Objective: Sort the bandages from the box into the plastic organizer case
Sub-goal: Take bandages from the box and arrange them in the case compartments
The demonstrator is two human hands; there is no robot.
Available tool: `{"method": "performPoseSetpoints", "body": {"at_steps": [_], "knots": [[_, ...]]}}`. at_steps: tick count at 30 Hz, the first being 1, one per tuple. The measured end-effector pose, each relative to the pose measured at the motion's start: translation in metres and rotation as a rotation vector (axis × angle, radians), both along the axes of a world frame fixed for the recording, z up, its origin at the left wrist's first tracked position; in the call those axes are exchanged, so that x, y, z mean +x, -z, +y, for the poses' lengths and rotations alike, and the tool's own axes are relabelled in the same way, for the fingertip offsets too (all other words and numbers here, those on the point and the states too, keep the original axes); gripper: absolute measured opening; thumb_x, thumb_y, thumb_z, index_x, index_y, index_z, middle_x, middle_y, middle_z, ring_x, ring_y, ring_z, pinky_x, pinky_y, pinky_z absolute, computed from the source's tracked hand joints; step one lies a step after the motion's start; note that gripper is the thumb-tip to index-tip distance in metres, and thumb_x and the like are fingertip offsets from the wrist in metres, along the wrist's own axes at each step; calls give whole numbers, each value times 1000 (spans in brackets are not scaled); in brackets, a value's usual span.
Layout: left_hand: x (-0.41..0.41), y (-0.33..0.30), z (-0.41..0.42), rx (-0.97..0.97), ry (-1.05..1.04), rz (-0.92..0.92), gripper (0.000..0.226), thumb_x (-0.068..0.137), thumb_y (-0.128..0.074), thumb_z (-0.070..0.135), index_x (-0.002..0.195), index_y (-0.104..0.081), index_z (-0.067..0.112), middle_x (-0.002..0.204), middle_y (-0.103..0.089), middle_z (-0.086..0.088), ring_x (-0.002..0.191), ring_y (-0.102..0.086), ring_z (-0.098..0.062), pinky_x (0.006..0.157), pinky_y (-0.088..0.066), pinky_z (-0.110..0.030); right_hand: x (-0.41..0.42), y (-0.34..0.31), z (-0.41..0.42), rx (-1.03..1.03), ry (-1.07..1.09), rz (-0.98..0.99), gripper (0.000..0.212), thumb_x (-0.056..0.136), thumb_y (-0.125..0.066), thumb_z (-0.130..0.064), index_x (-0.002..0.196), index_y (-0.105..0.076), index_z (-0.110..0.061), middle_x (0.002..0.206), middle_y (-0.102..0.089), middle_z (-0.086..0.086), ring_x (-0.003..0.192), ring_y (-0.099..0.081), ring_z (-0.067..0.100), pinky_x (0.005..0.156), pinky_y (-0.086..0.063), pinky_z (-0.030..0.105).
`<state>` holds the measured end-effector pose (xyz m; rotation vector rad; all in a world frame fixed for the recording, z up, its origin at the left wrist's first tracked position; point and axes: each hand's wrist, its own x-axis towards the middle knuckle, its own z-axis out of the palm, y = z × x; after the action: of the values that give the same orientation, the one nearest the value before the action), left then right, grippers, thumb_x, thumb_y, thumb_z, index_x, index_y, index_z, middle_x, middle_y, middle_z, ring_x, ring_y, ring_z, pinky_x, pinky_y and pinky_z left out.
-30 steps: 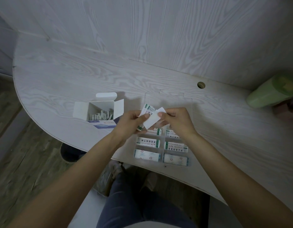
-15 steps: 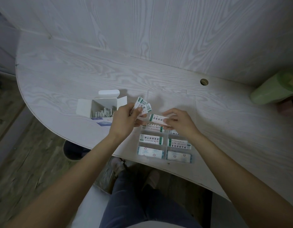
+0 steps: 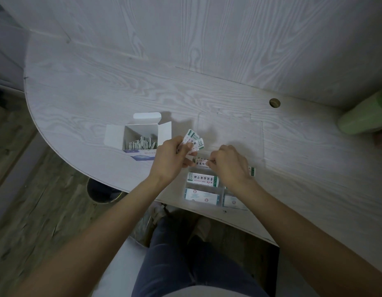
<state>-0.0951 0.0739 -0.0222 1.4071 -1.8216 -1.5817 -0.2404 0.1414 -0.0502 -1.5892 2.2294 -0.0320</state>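
Our left hand [image 3: 170,156] pinches a fan of white green-edged bandages [image 3: 193,141]. Our right hand [image 3: 228,166] pinches one bandage [image 3: 201,162] over the clear plastic organizer case [image 3: 204,185]; we should lay it flat inside one compartment.

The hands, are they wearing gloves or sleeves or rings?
No. The left hand and right hand are both bare, with no gloves, and I see no rings or watch. Both forearms are bare up to the frame's edge, so no sleeves show. Blue jeans show below.

Pale woodgrain table [image 3: 121,86], plank floor [image 3: 25,200]
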Motion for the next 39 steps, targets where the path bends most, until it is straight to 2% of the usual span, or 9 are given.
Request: {"method": "performPoseSetpoints", "body": {"at_steps": [5, 12, 15, 19, 24, 27, 30, 34, 39], "knots": [[-7, 7, -3, -72, 22, -102, 20, 100, -44, 21, 107, -57, 8, 90, -69, 0, 52, -65, -9, 52, -54, -21, -1, 0, 4, 25, -43, 106, 30, 98, -44, -33, 110, -64, -14, 111, -54, 4, 104, -49, 19, 65, -34, 28], [-14, 11, -7, -91, 45, -170, 21, 101, -42, 20, 104, -55, 5, 91, -68, 0, 49, -63, -8, 53, -53, -26, 2, -1, -6, 73, -138, 120, 31, 100, -41, -30, 101, -66, -13, 96, -65, 4, 84, -62, 22, 62, -35, 28], [-16, 19, -7, -140, 159, -274, 18, 101, -40, 19, 96, -52, 7, 97, -67, -5, 59, -65, -18, 49, -49, -24, 3, 0, -10, 91, -114, 75, 32, 99, -44, -37, 107, -66, -16, 96, -68, 6, 86, -64, 22, 67, -43, 28], [-18, 28, -8, -176, 234, -387, 18, 102, -37, 18, 93, -50, 7, 98, -65, -16, 73, -64, -27, 70, -54, -42, 2, 2, -12, 80, -51, -26, 30, 96, -50, -38, 110, -68, -18, 94, -70, 4, 83, -65, 21, 74, -49, 30], [-22, 32, -10, -231, 332, -440, 19, 102, -36, 22, 87, -43, 12, 88, -64, -18, 75, -62, -34, 72, -52, -47, -4, 1, -10, 85, -59, -53, 29, 97, -50, -36, 112, -68, -20, 100, -71, 5, 90, -65, 22, 71, -44, 27], [-26, 31, -9, -245, 389, -500, 17, 102, -33, 26, 88, -38, 17, 91, -63, -17, 83, -59, -36, 74, -52, -46, -10, -4, -5, 59, 19, -105, 29, 97, -50, -32, 102, -72, -13, 95, -73, 5, 82, -67, 21, 65, -45, 26], [-27, 30, -9, -267, 435, -545, 15, 102, -31, 26, 90, -36, 18, 96, -62, -19, 87, -57, -36, 74, -50, -44, -22, -8, 3, 60, 189, -189, 28, 94, -51, -18, 84, -72, -3, 81, -73, 10, 60, -61, 18, 54, -42, 24], [-27, 29, -10, -267, 453, -554, 15, 103, -31, 25, 91, -36, 17, 97, -63, -20, 87, -57, -37, 73, -48, -42, -30, -13, 7, 167, 318, -347, 40, 90, -47, -6, 50, -49, -9, 59, -65, 5, 52, -58, 17, 58, -47, 27], [-26, 28, -9, -268, 456, -561, 14, 103, -30, 25, 94, -38, 18, 103, -64, -16, 88, -59, -33, 75, -51, -41, -18, -23, -3, 296, 389, -543, 30, 92, -42, -10, 62, -41, -12, 63, -69, 11, 42, -42, 13, 50, -35, 23]]}}
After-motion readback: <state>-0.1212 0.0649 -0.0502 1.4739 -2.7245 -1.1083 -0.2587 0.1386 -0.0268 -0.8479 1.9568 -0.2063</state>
